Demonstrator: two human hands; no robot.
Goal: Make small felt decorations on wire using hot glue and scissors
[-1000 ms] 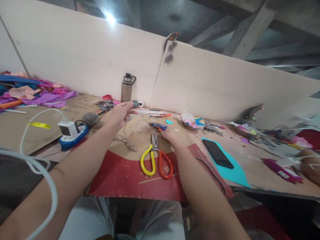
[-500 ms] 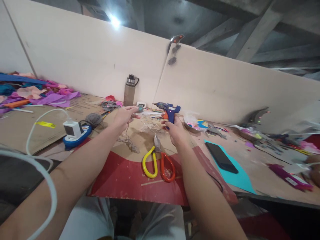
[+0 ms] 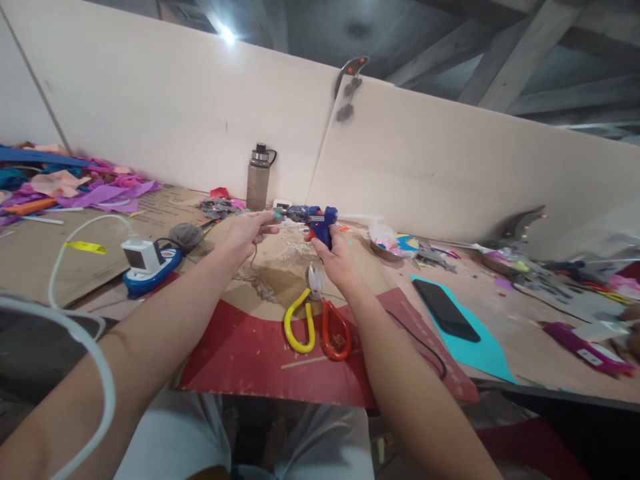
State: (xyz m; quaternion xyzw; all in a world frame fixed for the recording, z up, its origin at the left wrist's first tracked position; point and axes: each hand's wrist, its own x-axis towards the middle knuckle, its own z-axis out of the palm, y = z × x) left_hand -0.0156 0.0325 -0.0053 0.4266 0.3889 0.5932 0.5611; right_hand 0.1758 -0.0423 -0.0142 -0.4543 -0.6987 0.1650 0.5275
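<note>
A blue pistol-shaped glue gun with a red trigger [image 3: 323,225] is gripped around its handle by the right hand [image 3: 337,257], and is held above the worktop with its nozzle pointed leftward. A small grey-and-turquoise piece [image 3: 278,214] is pinched between the fingertips of the left hand [image 3: 249,233], right at the nozzle (whether the two are touching cannot be told, so blurred is the spot). From below the left hand, a thin grey yarn [image 3: 256,252] is trailed toward the worktop.

Beneath the hands, a red-and-tan cardboard sheet [image 3: 235,367] is spread, and on it metal scissors with one yellow and one red looped handle [image 3: 315,285] are laid, blades pointed away from the wearer. Behind the left hand, a translucent grey-brown bottle with a black cap [image 3: 257,187] is stood upright near the pale partition [image 3: 425,160]. To the right, a black smartphone [image 3: 445,311] is rested on a turquoise sheet [image 3: 493,360]; to the left, a ball of grey yarn [image 3: 186,236] is seen beside a blue power socket [image 3: 150,285].
</note>
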